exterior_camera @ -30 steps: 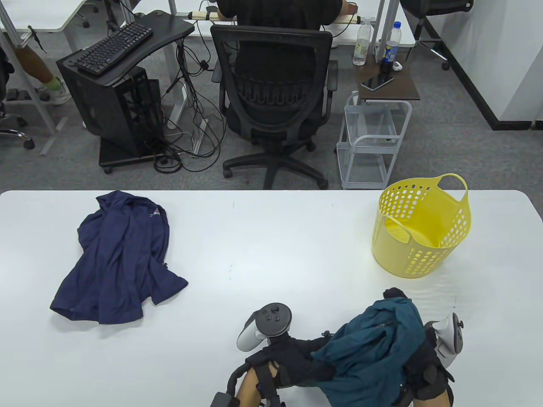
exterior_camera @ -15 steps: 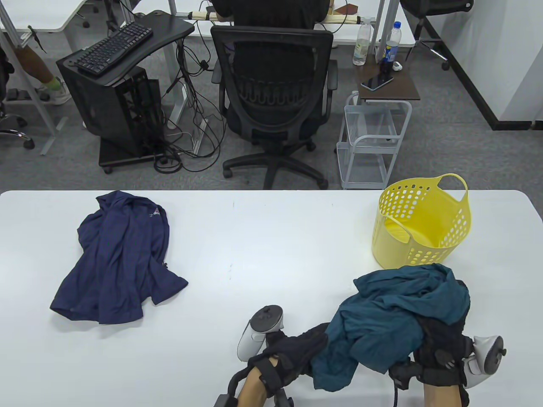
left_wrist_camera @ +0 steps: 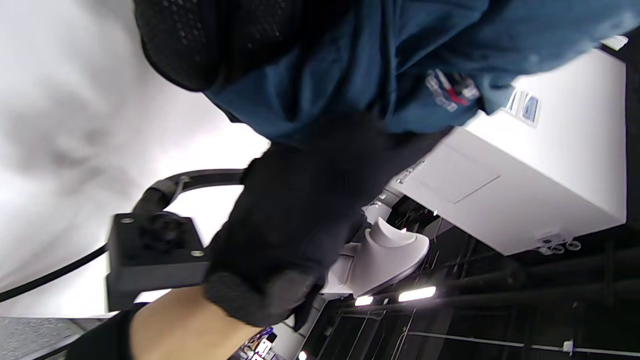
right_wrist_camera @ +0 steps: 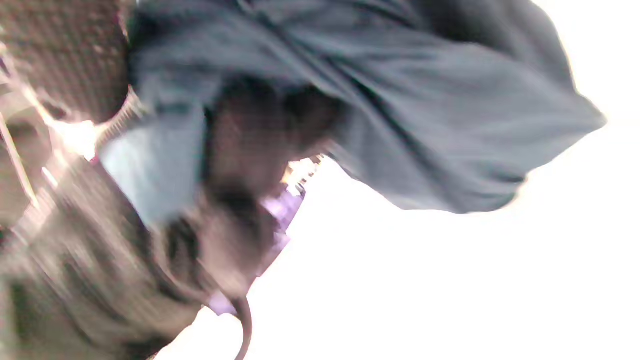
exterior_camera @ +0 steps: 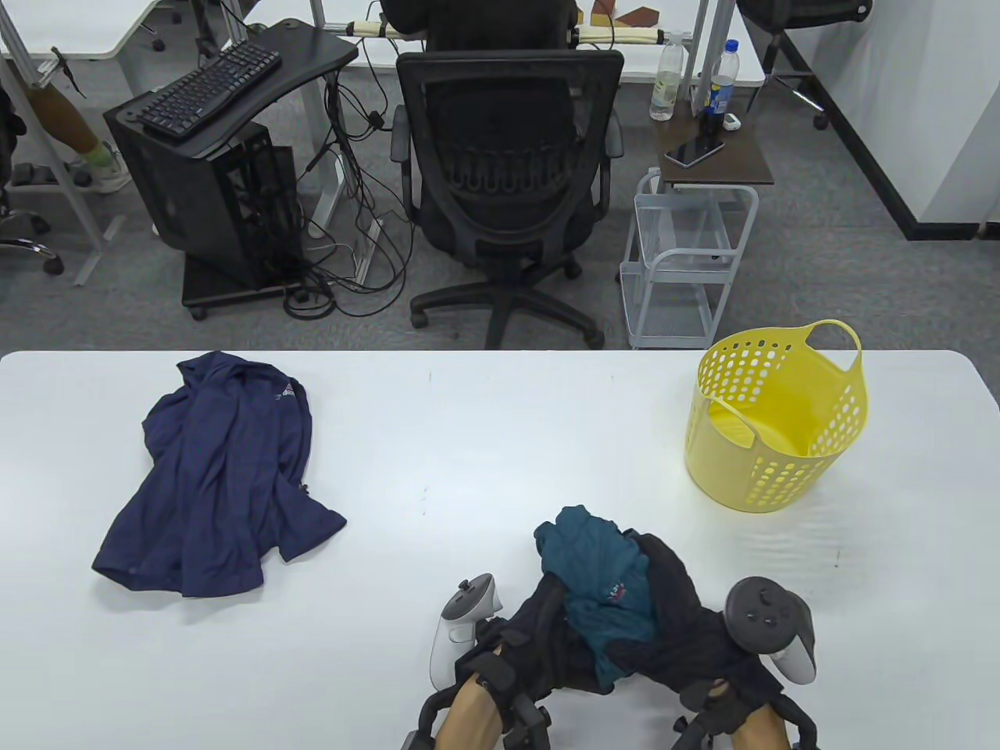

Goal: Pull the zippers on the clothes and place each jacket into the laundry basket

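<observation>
Our left hand (exterior_camera: 539,625) and right hand (exterior_camera: 672,617) gripping the bunched teal fabric jacket (exterior_camera: 598,582) near the white desk's (exterior_camera: 469,437) front edge, perforated yellow plastic laundry basket (exterior_camera: 773,418) well apart, crumpled navy jacket (exterior_camera: 215,476) far left

White table (exterior_camera: 500,437), black office chair (exterior_camera: 508,172), keyboard (exterior_camera: 207,87), wire cart (exterior_camera: 683,258), two bottles (exterior_camera: 666,82)
</observation>
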{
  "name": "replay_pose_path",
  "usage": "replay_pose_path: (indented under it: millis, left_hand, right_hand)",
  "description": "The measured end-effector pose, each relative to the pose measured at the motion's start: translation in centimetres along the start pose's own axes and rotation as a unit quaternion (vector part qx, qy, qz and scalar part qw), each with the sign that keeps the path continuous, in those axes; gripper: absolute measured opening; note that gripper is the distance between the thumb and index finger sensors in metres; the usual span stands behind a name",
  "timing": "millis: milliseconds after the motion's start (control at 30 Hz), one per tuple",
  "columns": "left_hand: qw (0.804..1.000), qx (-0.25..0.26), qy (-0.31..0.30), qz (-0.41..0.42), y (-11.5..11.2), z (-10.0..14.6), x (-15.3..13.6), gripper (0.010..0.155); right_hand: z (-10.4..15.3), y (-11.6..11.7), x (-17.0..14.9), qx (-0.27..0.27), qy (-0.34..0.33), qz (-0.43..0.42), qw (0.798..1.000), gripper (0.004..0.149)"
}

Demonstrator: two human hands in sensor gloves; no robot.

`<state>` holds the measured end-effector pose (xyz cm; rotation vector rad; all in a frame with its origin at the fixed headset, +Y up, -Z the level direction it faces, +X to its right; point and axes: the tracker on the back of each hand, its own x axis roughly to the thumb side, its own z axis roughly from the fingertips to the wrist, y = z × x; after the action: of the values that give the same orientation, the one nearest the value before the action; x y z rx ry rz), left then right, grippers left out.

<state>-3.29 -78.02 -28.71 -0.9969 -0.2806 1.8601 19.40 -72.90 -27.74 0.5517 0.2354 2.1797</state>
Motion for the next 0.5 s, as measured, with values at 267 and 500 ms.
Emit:
replay_pose_path:
  millis: [267, 500]
  left_hand:
    - [0.993, 0.025, 0.004, -0.113, 0.2, 0.3, 1.0, 0.094]
    - [0.970, 0.038, 0.009, -0.238, -0.2, 0.7, 2.4, 0.090]
  right_hand:
    - [-0.3, 0.3, 1.1, -0.188, -0.008, 0.158, 0.969, 0.079]
    - [0.9, -1.3, 1.1, -0.305, -0.021, 0.113, 0.945, 0.057]
